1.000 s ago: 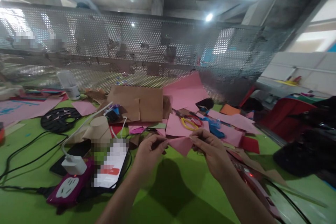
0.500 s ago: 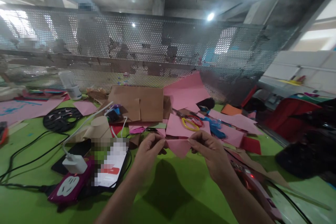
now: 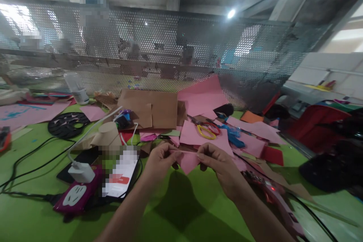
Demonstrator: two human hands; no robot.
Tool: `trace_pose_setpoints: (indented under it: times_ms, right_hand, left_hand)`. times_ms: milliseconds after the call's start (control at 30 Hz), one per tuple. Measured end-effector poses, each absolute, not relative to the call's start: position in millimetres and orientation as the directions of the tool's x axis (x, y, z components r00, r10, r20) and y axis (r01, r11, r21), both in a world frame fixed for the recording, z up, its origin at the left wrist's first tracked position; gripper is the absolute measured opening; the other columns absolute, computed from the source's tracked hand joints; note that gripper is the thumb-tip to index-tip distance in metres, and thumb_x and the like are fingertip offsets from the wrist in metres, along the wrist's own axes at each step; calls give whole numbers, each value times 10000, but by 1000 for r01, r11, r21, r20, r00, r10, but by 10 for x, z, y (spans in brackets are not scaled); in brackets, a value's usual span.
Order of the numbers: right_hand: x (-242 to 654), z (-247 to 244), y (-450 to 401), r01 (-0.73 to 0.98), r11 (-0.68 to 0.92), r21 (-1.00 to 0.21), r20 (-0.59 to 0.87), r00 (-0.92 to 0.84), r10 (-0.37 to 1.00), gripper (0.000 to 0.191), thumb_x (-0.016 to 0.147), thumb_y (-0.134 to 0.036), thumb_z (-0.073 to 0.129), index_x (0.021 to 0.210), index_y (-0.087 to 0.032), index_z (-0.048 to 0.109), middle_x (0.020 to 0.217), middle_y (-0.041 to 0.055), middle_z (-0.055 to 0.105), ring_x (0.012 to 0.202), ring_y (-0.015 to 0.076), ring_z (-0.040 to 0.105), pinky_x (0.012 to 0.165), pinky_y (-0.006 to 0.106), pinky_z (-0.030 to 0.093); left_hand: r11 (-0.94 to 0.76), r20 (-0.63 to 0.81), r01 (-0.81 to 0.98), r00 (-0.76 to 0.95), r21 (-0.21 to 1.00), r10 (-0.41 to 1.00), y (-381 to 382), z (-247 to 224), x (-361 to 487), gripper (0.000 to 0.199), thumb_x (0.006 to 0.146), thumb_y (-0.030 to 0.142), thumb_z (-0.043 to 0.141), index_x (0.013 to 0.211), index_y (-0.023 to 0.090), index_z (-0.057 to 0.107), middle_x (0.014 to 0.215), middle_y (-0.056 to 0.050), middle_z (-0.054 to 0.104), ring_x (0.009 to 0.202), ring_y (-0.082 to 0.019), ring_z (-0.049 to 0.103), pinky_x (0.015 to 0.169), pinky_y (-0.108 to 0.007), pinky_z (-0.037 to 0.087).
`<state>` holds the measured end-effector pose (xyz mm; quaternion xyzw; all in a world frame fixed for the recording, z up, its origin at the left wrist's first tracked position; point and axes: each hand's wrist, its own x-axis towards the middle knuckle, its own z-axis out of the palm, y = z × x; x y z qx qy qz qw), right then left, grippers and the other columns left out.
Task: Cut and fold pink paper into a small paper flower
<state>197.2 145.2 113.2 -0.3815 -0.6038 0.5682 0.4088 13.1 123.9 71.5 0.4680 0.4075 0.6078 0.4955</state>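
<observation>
Left hand [image 3: 161, 160]: pinching the pink paper [image 3: 187, 162] at its left corner.
Right hand [image 3: 219, 162]: likewise, at the right corner.
Paper position: we find it between both hands, above the green table [image 3: 159, 228], neither nearer.
Long axis: left to right, tip downward.

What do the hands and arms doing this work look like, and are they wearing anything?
The left hand and right hand are human and ungloved. Both forearms are bare, with no sleeves, watch or cables visible on them.
</observation>
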Motion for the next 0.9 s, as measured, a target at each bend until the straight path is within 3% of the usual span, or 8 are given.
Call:
trace_pose_setpoints:
  times_ms: [100,233,333,467,533,600,733,900]
  right_hand:
    - [1950,1107,1452,30,59,-998,43,-373,927,225,761,-372,745,777,-180,630,663,-32,553,579,99,478,561,239,400]
    - [1953,1083,1461,56,74,-996,50,-351,935,199,789,-357,712,746,-189,614,641,-30,563,570,112,508,568,253,424]
    - [1980,1119,1439,172,268,-948,190,-369,910,149,859,-339,634,945,-225,674,864,24,665,780,171,606,708,304,480]
    - [1988,1168,1393,326,674,-663,474,-514,715,328,823,-250,692,1144,-309,663,1278,49,595,1200,253,506,983,406,413]
    - [1974,1158,1390,370,788,-492,582,-533,614,295,807,-185,706,1075,-306,697,1204,46,638,1164,249,527,978,409,416]
    - [1960,1129,1402,398,819,-413,656,-493,571,205,823,-156,686,978,-286,718,1011,40,700,1017,229,590,883,382,462]
    - [1959,1064,1441,424,731,-534,644,-356,677,67,841,-203,672,862,-252,714,802,27,703,800,210,619,724,342,484]
    - [1955,1049,1443,322,415,-851,361,-217,907,110,802,-332,701,812,-223,704,774,34,698,725,210,616,666,330,477]
  left_hand:
    - [-209,197,-153,-90,966,976,1224,739,104,255,752,377,728,719,144,631,622,17,577,545,-90,506,521,-207,401]
    - [-161,145,-257,-78,953,986,1213,771,111,248,715,353,755,799,145,648,646,19,592,546,-95,520,517,-210,424]
    - [-92,58,-393,-98,915,993,1220,767,103,261,663,301,794,825,147,659,652,21,595,550,-90,518,515,-199,433]
    - [-21,-38,-500,-107,866,994,1220,745,83,228,650,266,794,789,155,651,691,18,588,577,-75,517,528,-175,428]
    - [15,-64,-528,-75,849,995,1208,743,89,242,645,272,795,790,164,635,707,20,585,578,-76,526,535,-179,433]
    - [53,-77,-529,-23,847,997,1192,749,107,251,644,286,797,786,165,629,713,21,579,574,-75,527,535,-180,426]
    - [18,-21,-311,-7,950,1000,1162,778,142,288,785,450,669,788,164,644,697,-3,586,614,-123,563,582,-227,452]
    - [-212,210,-15,-81,977,974,1133,852,142,274,859,425,592,814,175,697,808,-30,615,753,-160,554,684,-249,434]
